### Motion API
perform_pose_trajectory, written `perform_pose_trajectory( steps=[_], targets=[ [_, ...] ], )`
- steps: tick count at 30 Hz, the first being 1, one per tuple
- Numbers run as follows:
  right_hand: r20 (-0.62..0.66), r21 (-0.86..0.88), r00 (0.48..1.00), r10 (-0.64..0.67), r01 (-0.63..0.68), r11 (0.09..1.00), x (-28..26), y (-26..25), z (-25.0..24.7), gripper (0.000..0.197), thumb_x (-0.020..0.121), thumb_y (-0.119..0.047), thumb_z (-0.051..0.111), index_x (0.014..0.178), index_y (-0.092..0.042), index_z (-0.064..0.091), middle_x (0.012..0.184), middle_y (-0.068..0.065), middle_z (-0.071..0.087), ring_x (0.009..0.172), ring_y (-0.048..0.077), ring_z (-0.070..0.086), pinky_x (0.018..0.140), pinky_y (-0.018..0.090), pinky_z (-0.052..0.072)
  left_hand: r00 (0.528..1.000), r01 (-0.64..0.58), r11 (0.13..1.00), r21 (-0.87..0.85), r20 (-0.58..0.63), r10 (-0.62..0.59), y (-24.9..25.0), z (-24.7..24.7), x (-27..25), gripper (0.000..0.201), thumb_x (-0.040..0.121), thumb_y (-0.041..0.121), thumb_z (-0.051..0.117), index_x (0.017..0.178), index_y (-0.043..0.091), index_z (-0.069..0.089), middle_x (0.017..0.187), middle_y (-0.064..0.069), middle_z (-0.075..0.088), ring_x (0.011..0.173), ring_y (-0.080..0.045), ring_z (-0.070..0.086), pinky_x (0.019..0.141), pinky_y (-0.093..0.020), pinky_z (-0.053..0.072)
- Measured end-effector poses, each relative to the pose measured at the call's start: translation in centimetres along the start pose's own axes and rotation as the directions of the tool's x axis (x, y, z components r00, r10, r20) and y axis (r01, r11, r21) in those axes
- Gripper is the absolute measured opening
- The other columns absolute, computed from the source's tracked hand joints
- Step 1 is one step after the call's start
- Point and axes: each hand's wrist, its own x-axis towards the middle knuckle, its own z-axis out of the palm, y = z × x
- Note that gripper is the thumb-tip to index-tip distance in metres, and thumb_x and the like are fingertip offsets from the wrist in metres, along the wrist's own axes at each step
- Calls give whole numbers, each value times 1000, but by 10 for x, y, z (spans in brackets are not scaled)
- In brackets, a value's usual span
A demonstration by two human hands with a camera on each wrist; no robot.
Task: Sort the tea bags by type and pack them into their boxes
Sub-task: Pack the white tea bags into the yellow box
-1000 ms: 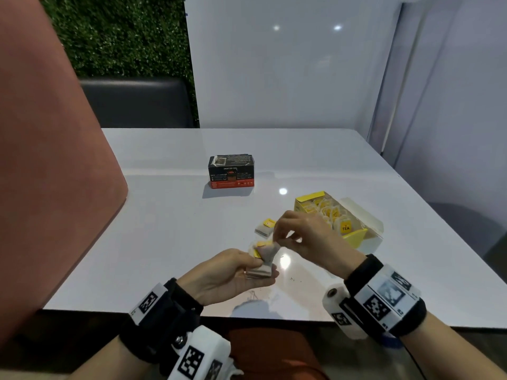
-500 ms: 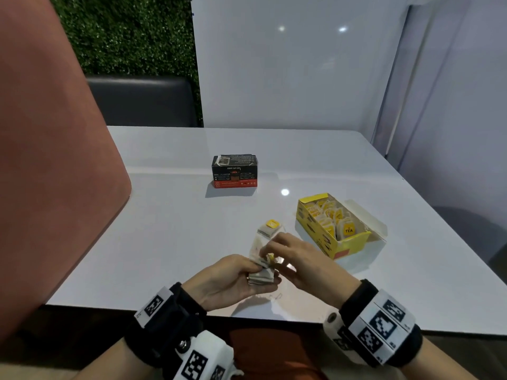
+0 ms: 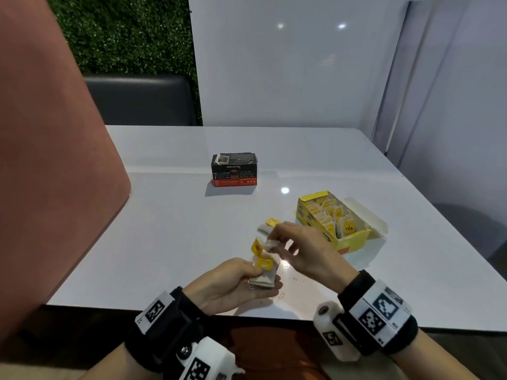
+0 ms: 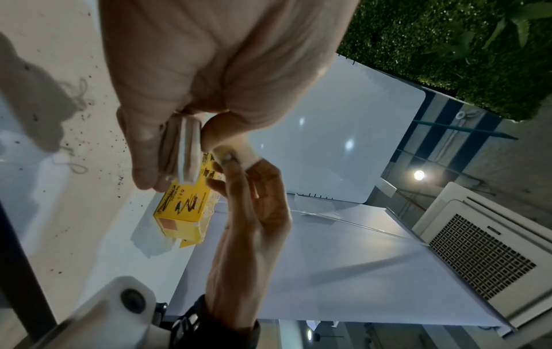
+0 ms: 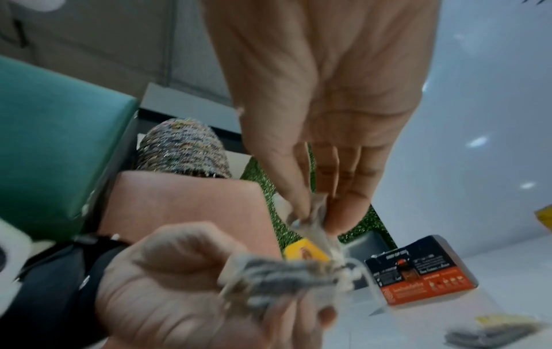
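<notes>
My left hand grips a small stack of yellow-tagged tea bags just above the table's near edge; the stack shows edge-on between thumb and fingers. My right hand pinches the top of one tea bag and lifts it off the stack; its fingertips nip the paper. Another tea bag lies on the table behind the hands. The open yellow box, full of yellow-tagged bags, stands to the right. A closed black and red box stands further back.
The white table has a near edge right under my wrists. A pink panel rises at the left, a dark seat back and white wall panels stand behind. Loose tea specks and a string lie on the tabletop.
My right hand came down onto the stack in my left hand, pinched one bag and has raised it a little. The left hand stayed in place.
</notes>
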Motion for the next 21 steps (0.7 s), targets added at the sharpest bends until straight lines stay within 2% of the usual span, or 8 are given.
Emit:
perform_pose_trajectory(
  steps=[4, 6, 8, 11, 13, 15, 18, 21],
  targets=[
    [-59, 44, 994, 91, -88, 995, 3, -4, -24, 40, 74, -46, 39, 92, -21, 64, 85, -5, 53, 77, 7, 53, 66, 15, 46, 995, 98, 980, -171, 31, -94, 5, -4, -6, 26, 83, 5, 49, 100, -10, 62, 91, -25, 63, 79, -33, 68, 76, -41, 58],
    [-15, 117, 992, 123, -120, 986, 6, -5, -33, 44, 68, -48, 37, 93, -24, 64, 85, -6, 51, 79, 5, 50, 67, 12, 41, 989, 139, 966, -217, 76, -126, 7, -5, -9, 34, 80, 11, 50, 104, -11, 59, 93, -25, 63, 81, -35, 67, 78, -43, 57],
    [24, 213, 988, 153, -155, 965, 7, -6, -36, 38, 69, -45, 43, 95, -25, 61, 88, -3, 52, 78, 4, 50, 68, 14, 40, 984, 165, 963, -212, 103, -146, 8, -6, -9, 40, 82, 16, 47, 110, -10, 55, 96, -24, 61, 85, -34, 64, 80, -42, 56],
    [110, 445, 975, 193, -222, 868, 8, -6, -36, 25, 77, -21, 50, 101, -18, 58, 88, 8, 53, 74, 6, 55, 67, 17, 44, 981, 179, 963, -203, 112, -158, 9, -8, -8, 43, 83, 19, 47, 113, -11, 53, 96, -23, 60, 88, -33, 62, 81, -43, 56],
    [167, 536, 972, 168, -232, 812, 8, -7, -38, 26, 78, -10, 49, 102, -14, 57, 83, 15, 50, 71, 11, 51, 65, 16, 43, 981, 179, 965, -193, 113, -159, 9, -9, -8, 42, 83, 21, 47, 111, -10, 54, 95, -23, 60, 89, -32, 62, 82, -42, 55],
    [230, 539, 963, 142, -247, 805, 10, -9, -39, 26, 79, -5, 50, 102, -15, 58, 81, 17, 52, 70, 13, 47, 63, 15, 41, 982, 172, 972, -161, 103, -156, 9, -12, -8, 43, 83, 23, 48, 112, -8, 53, 95, -21, 60, 90, -31, 61, 84, -41, 54],
    [364, 462, 926, 101, -274, 843, 15, -11, -37, 27, 88, 2, 47, 103, -19, 55, 92, 25, 53, 71, 11, 47, 64, 17, 41, 981, 169, 978, -121, 113, -155, 9, -12, -8, 45, 84, 26, 48, 114, -7, 53, 97, -20, 60, 94, -31, 60, 86, -41, 53],
    [517, 358, 854, 52, -271, 893, 22, -13, -33, 25, 92, -3, 48, 111, -18, 51, 86, 9, 55, 71, 10, 52, 64, 21, 44, 981, 161, 984, -79, 124, -151, 9, -10, -8, 51, 85, 31, 46, 118, -8, 50, 97, -21, 59, 94, -31, 60, 83, -41, 55]
  ],
)
